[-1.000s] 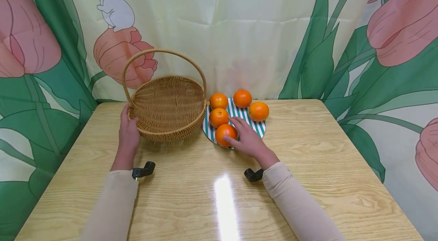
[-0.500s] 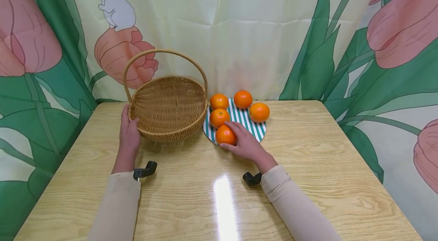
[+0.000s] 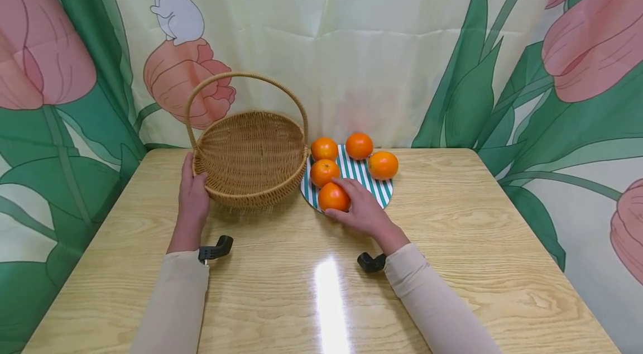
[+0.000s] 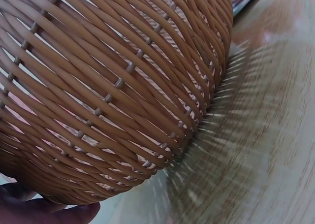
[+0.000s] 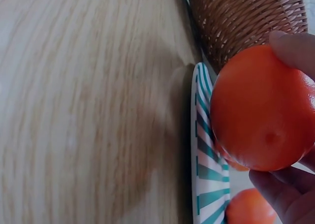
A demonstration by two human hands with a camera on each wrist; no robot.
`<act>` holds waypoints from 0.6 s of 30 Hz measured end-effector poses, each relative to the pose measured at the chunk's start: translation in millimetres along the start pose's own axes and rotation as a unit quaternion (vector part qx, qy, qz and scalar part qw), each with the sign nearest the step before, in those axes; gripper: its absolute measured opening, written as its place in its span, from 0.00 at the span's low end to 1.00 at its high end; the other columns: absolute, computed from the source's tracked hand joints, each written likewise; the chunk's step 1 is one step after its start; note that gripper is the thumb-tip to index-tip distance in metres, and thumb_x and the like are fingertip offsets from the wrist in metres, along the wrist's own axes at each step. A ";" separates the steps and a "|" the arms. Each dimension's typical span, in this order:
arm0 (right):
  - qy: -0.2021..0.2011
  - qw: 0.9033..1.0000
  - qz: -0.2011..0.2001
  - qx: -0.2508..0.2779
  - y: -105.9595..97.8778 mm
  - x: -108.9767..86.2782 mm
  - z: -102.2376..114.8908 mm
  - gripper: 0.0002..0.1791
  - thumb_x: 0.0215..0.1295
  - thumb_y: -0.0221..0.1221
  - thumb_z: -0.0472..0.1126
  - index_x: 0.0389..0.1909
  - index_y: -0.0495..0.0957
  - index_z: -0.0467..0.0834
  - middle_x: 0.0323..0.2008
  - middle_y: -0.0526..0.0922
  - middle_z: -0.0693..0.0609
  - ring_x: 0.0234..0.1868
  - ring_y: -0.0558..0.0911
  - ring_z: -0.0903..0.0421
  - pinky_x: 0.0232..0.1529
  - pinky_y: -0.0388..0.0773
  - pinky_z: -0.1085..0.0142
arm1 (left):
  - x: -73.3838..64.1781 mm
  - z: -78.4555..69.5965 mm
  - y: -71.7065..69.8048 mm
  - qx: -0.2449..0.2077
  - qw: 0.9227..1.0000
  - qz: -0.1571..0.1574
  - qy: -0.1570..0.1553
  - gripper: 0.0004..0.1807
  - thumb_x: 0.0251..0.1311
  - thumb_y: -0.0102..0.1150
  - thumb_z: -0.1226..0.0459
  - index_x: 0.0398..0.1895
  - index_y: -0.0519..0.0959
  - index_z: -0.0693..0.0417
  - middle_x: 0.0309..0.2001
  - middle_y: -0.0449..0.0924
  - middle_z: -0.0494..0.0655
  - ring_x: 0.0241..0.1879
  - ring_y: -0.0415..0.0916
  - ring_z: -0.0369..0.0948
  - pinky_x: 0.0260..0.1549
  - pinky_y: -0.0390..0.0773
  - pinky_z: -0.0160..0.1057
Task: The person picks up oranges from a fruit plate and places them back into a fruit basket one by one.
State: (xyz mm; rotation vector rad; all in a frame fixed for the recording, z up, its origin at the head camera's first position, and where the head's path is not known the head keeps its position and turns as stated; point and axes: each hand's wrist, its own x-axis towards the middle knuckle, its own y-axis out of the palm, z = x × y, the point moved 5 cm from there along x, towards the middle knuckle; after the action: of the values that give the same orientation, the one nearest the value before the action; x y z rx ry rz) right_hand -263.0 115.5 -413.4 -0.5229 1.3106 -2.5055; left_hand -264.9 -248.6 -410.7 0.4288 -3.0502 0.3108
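My left hand (image 3: 193, 200) grips the left rim of a brown wicker basket (image 3: 253, 158) with a tall arched handle; nothing shows inside it. Low in the left wrist view, its fingers (image 4: 74, 215) press against the weave. With thumb and fingers spread around its sides, my right hand (image 3: 365, 211) holds the nearest orange (image 3: 334, 197) at the front of a striped green-and-white plate (image 3: 383, 191). The right wrist view shows this orange (image 5: 266, 108) close over the plate's rim (image 5: 196, 150); whether they touch, I cannot tell.
Several other oranges sit on the plate: one (image 3: 324, 173) right behind the held one, one (image 3: 324, 148) at the back left, two (image 3: 359, 146) at the back right. The basket stands against the plate's left side. A patterned curtain (image 3: 372, 63) hangs behind the wooden table (image 3: 452, 220).
My right hand has closed around the front orange, its thumb moving lower along the near side. The left hand keeps its grip on the basket. The whole view has shifted slightly.
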 end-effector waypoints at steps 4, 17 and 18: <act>-0.009 1.000 -0.008 0.005 -2.6 -0.3 2.7 0.41 0.58 0.64 0.61 0.69 0.64 0.50 0.64 0.69 0.49 0.58 0.75 0.48 0.58 0.76 0.52 | -0.6 0.0 0.2 0.005 1.000 -0.001 -0.003 0.31 0.74 0.24 0.57 0.76 0.33 0.24 0.78 0.30 0.35 0.77 0.36 0.43 0.74 0.45 0.51; -0.037 0.998 -0.037 0.018 -19.7 1.5 18.6 0.39 0.59 0.63 0.61 0.68 0.65 0.51 0.63 0.70 0.50 0.57 0.75 0.49 0.55 0.78 0.53 | -0.6 -0.4 1.0 0.006 1.000 -0.004 -0.009 0.30 0.75 0.23 0.56 0.76 0.33 0.25 0.78 0.31 0.35 0.77 0.37 0.44 0.74 0.46 0.52; -0.043 0.998 -0.040 0.020 -21.2 2.0 20.4 0.39 0.59 0.63 0.61 0.68 0.65 0.50 0.64 0.70 0.49 0.57 0.75 0.49 0.55 0.78 0.53 | -0.6 -0.1 1.2 0.005 1.000 -0.003 -0.010 0.30 0.75 0.23 0.56 0.76 0.33 0.25 0.78 0.31 0.35 0.77 0.37 0.44 0.74 0.46 0.52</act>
State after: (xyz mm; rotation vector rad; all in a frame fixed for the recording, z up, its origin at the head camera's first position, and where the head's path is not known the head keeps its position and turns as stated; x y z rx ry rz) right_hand -257.4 111.5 -384.8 -0.6791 1.2292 -2.5368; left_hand -264.6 -247.3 -410.9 0.4449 -3.0663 0.3230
